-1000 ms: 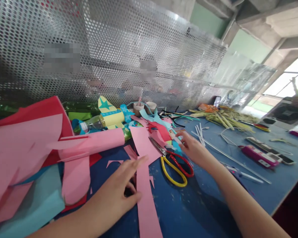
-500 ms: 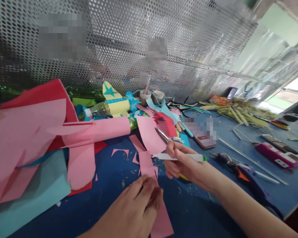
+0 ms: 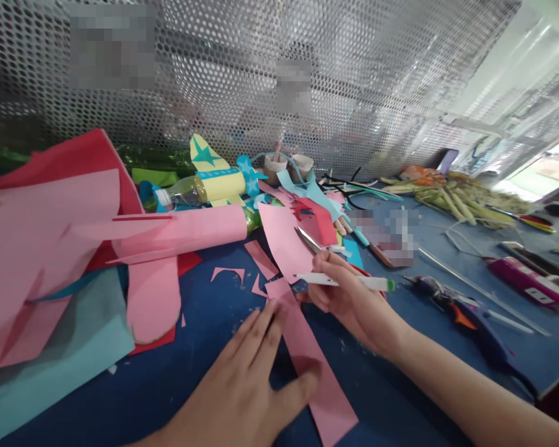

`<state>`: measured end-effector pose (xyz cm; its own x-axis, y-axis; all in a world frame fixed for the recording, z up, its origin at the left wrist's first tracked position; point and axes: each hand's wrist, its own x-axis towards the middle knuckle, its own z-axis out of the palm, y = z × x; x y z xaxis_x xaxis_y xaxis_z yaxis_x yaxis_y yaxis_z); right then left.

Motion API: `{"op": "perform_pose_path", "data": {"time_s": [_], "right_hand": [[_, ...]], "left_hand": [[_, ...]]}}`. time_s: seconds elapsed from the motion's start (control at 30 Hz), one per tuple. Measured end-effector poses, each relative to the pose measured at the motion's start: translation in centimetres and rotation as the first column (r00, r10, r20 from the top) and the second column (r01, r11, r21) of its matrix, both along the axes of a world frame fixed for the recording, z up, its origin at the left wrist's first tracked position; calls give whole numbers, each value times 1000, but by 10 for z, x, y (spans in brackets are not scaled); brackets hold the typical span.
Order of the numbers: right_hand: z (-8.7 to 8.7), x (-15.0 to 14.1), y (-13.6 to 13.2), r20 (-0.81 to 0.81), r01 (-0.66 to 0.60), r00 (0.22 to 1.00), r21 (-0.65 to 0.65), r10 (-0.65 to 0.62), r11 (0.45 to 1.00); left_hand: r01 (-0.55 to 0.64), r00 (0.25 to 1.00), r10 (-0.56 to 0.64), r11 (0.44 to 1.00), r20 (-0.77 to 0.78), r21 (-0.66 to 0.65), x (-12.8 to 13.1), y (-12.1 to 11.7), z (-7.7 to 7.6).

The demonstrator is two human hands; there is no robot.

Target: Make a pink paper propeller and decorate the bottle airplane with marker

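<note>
Left hand (image 3: 249,379) on pink strip (image 3: 302,338), right hand (image 3: 354,301) around white marker (image 3: 323,279)

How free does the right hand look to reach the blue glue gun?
Probably yes: the glue gun lies to the right of the right hand, with nothing covering it, but that hand holds a white marker, which would likely need putting down first.

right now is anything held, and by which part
The right grip holds a white marker near its middle; the left grip lies over a pink strip.

Close head-worn view, forward-down over blue table (image 3: 209,316)
</note>
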<state>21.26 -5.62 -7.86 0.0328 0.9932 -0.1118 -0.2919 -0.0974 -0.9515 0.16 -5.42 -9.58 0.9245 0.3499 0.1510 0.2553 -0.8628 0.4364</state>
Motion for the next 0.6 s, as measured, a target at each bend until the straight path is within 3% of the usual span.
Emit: {"op": "perform_pose_path", "data": {"time_s": [0.07,0.13,0.27,0.37,0.43,0.53,0.6], "right_hand": [[1,5,0,118,32,992,50,-38,998],[5,13,-1,329,-30,944,114,-10,993],[18,28,-10,752,-269,654,128,83,955],[22,24,-16,893,-332,432,30,124,943],[20,16,-19,930,-351,338,-15,142,936],[18,2,-22,937,-382,312,-27,157,924],[19,-3,-25,915,-429,349,-35,201,903]], "left_hand": [[11,999,-11,1000,-31,-4,1,5,7],[-1,999,1,1000,-37,3,2,8,13],[-161,987,161,987,21,14,3,13,16],[-213,977,214,975,-1,54,6,24,14],[-214,975,219,973,-45,86,8,35,16],[-245,967,253,949,-14,200,9,56,32],[-337,940,336,887,58,316,8,72,49]]}}
